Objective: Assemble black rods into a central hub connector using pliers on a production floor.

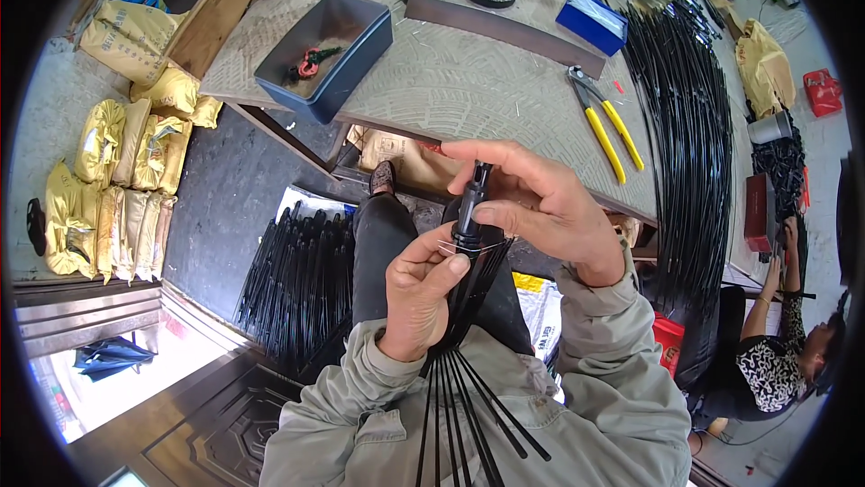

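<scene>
An umbrella frame (476, 284) of thin black ribs stands over my lap, its ribs fanning down across my jacket. My left hand (419, 293) is closed around the ribs just below the black hub (467, 240), thumb pressed on the front. A thin, light wire (447, 245) sticks out beside that thumb. Above the hub, my right hand (550, 203) pinches the black tube-like fitting (472, 194) between thumb and fingers, with the index finger over its top end. What lies behind the left fingers is hidden.
On the worktable (450, 81) ahead lie a grey bin (329, 95), yellow-handled cutters (605, 131), a blue box (592, 21) and a long heap of black rods (689, 145). More ribs (297, 280) stand by my left leg. Yellow sacks (99, 140) are stacked left; another person (775, 365) sits right.
</scene>
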Demonstrator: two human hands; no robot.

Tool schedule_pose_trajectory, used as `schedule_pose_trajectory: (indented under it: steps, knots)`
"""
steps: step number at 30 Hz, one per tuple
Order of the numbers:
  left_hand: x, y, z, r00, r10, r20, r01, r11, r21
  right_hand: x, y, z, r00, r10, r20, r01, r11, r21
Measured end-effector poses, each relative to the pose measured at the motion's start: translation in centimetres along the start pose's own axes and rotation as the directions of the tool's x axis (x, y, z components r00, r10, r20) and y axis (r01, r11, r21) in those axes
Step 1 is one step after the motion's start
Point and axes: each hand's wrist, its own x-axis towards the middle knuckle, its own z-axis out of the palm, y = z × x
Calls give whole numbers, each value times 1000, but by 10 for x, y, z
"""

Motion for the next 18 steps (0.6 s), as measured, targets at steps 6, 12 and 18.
schedule_pose_trajectory:
  steps: [6, 12, 18]
  knots:
    - [1, 0, 0, 1000, -13, -9, 12, 1000, -21, 3, -4, 6, 998, -44, -38, 29, 943, -330]
    - [-1, 0, -4, 1000, -1, 5, 2, 999, -49, 4, -2, 5, 997, -74, 5, 73, 967, -244]
    - [-3, -2, -9, 999, 51, 0, -51, 999, 3, 2, -5, 8, 999, -41, 12, 43, 981, -188]
